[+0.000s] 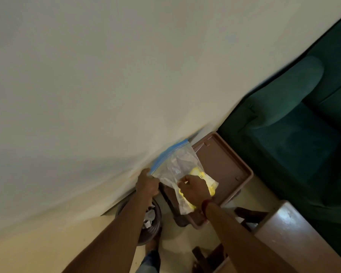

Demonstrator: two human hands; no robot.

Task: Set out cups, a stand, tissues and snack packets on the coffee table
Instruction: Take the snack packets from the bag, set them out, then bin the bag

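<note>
A pale wall (pixel 87 75) fills most of the tilted view and runs down behind the brown plastic stool (pixel 224 164), which serves as the landmark here. A dark green sofa (pixel 293 134) stands just to the right of the stool, its seat edge close against the stool's raised rim. Below and to the right of the stool lies the corner of a wooden desk (pixel 283 229), with cream floor (pixel 37 253) between them. A round dark bin (pixel 152 231) holding crumpled paper sits on the floor just left of the stool, near the wall. A clear zip bag (pixel 177 162) with a blue seal strip is held up in front of the stool's left side, and yellow snack packets (pixel 212 186) show through its lower part. The left hand (pixel 147 184) is curled tight round the corner of the blue seal, left of the stool. The right hand (pixel 194 189), fingers bent, pinches the bag's plastic lower down, over the stool's near edge. A red band (pixel 206 205) circles that wrist.
</note>
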